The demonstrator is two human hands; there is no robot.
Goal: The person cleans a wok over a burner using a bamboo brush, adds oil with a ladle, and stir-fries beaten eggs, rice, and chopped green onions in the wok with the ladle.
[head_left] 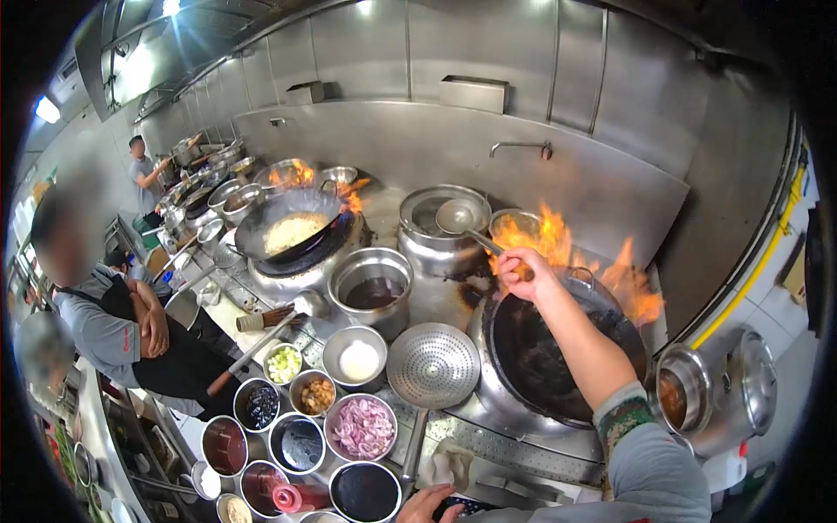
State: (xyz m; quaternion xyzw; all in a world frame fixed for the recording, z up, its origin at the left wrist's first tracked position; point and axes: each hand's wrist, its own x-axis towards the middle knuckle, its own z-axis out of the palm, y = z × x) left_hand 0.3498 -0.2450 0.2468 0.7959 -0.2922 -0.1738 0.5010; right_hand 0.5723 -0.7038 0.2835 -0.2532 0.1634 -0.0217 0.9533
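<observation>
My right hand (526,274) grips the handle of a ladle (459,215), whose bowl is over a round steel pot (445,195) at the back of the stove. Below my right forearm sits a dark wok (558,349), with flames (558,237) rising behind it. At the bottom edge my left hand (426,505) shows only in part, its fingers a little apart and nothing visible in them. A pale folded cloth (451,462) lies just beyond it. The handle of a perforated strainer (433,366) runs down toward that hand.
Left of the strainer stand bowls of sliced red onion (360,427), dark sauce (365,492) and white powder (358,361). Another wok (288,234) holds pale food. A person with folded arms (150,327) stands at the left. Steel pots (684,383) stand at right.
</observation>
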